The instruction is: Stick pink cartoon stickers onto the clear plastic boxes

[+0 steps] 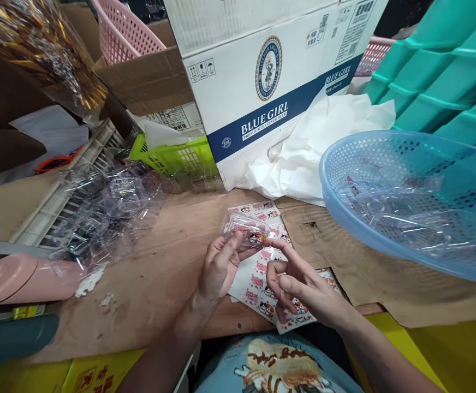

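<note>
My left hand [218,265] is closed on a small clear plastic box [258,222], thumb on top and fingers beneath. On the box's face lies a sticker [256,238] with pink lettering and cartoon cats. The outstretched index finger of my right hand [307,289] touches the right edge of the box near the sticker. Its other fingers are loosely bent, and I see nothing held in them. Under both hands are sticker sheets [256,297] printed with the same cats and pink lettering. Part of the sheets is hidden by my right hand.
Clear plastic boxes [125,196] are heaped at the left beside a pink bottle [29,277]. At the right, a blue perforated basket [344,224] holds more clear boxes. Behind stand a white beer carton [238,71], crumpled white paper [303,158] and teal bins [434,71].
</note>
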The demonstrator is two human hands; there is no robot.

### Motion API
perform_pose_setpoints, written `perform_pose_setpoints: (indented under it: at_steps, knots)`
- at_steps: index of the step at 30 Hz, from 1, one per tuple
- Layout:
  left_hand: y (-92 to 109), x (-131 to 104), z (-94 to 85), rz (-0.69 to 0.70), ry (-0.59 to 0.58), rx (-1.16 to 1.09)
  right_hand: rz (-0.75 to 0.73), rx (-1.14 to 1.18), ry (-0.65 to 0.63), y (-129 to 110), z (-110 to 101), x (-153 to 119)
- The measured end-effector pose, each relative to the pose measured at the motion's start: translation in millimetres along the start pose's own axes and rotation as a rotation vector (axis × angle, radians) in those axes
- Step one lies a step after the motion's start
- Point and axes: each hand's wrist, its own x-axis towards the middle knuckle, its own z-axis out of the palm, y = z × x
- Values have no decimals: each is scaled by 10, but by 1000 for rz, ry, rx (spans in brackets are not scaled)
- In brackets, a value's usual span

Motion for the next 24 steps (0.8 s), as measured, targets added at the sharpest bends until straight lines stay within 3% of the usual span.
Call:
perform_pose_setpoints:
  at_steps: [6, 9, 15, 17, 21, 24]
  knots:
    - [-67, 27, 56, 62, 97, 45, 33, -80, 114, -38, 101, 1]
    - [-105, -1, 70, 100, 124, 138, 51, -245, 186, -86, 159, -18]
    - [-162, -52, 66, 200, 157, 398, -93, -1175, 454, 84, 288, -14]
    - [-156, -50, 71, 206, 149, 394, -153, -1395, 486, 137, 304, 14]
    - [-97, -70, 169, 98, 62, 176, -367, -1529, 540, -89, 243, 28]
    - [-36, -65, 296, -81, -172, 159, -536, -1425, 494, -501, 87, -64]
